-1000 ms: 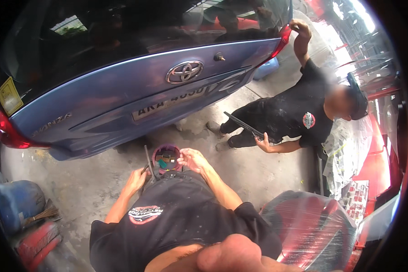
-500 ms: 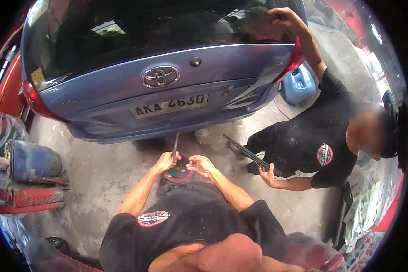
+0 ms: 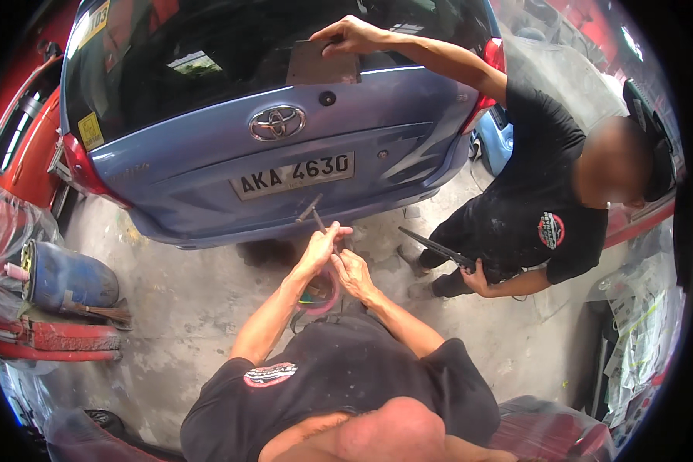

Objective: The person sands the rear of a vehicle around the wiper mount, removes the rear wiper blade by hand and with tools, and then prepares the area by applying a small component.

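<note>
My left hand [image 3: 317, 250] is closed round the shaft of a metal T-handle wrench [image 3: 309, 209]. Its crossbar points up and away, toward the blue car [image 3: 208, 181]. Close against it, my right hand [image 3: 353, 274] has its fingers drawn together at the tool's lower end; whatever they pinch is hidden. Below both hands, partly covered by my forearms, stands a pinkish bucket [image 3: 329, 299] with small items inside. The car's tailgate, with its plate and emblem, faces me just beyond the wrench.
At right a co-worker [image 3: 543, 200] holds a flat grey sheet [image 3: 316, 68] before the rear window and long dark strips [image 3: 439, 250] lower down. On the left are a blue drum [image 3: 73, 276], a brush [image 3: 104, 310] and a red orange car [image 3: 35, 146].
My left hand has moved forward and right with the wrench, which now tilts differently. My right hand has come up to it. The co-worker's upper hand has swung left, now showing the grey sheet.
</note>
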Demonstrator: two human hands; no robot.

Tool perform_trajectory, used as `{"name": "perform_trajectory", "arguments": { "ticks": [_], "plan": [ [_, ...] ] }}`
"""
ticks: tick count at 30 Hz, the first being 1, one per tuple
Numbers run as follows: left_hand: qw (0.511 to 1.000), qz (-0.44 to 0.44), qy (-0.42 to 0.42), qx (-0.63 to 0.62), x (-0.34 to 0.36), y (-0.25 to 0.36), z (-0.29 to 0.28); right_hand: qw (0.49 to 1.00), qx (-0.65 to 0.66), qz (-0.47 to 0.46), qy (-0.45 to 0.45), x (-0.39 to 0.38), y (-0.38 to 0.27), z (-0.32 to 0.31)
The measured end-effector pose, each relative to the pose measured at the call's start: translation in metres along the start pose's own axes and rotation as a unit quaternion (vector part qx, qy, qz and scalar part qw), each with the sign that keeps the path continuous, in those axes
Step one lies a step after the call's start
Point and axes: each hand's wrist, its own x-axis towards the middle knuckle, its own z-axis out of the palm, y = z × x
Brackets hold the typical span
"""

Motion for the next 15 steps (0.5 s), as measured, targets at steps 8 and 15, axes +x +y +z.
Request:
{"name": "perform_trajectory", "arguments": {
  "ticks": [8,15],
  "plan": [
    [0.985,0.039,-0.123,0.113,-0.029,0.024,-0.015,0.989,0.088,0.117,-0.009,-0.022,0.003,-0.039],
    [0.893,0.349,0.266,0.098,0.036,0.146,-0.084,0.985,0.05,0.152,-0.063,-0.006,0.041,-0.08]
  ]
}}
